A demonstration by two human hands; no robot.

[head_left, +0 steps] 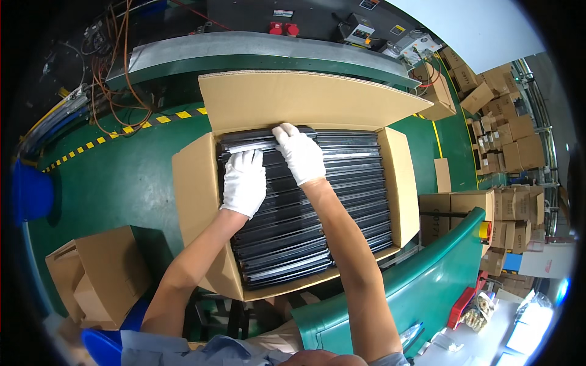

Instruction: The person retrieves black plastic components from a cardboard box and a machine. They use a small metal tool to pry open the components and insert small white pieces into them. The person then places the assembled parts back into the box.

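A large open cardboard box (317, 100) stands in front of me, packed with rows of long black plastic-looking strips (354, 177). Both of my hands wear white gloves. At the far left corner of the box, a black strip (235, 141) with a shiny pale edge lies on top of the others. My left hand (245, 183) has its fingers bent around the near edge of this strip. My right hand (300, 155) grips its right part, fingers curled over the far side. The fingertips of both hands are partly hidden.
A green conveyor (415, 262) curves close by on the right. Beyond the box runs a metal-topped machine ledge (268, 52). A smaller open carton (116, 268) and a blue bin (33, 192) stand at left. Stacked cartons (519, 152) fill the far right.
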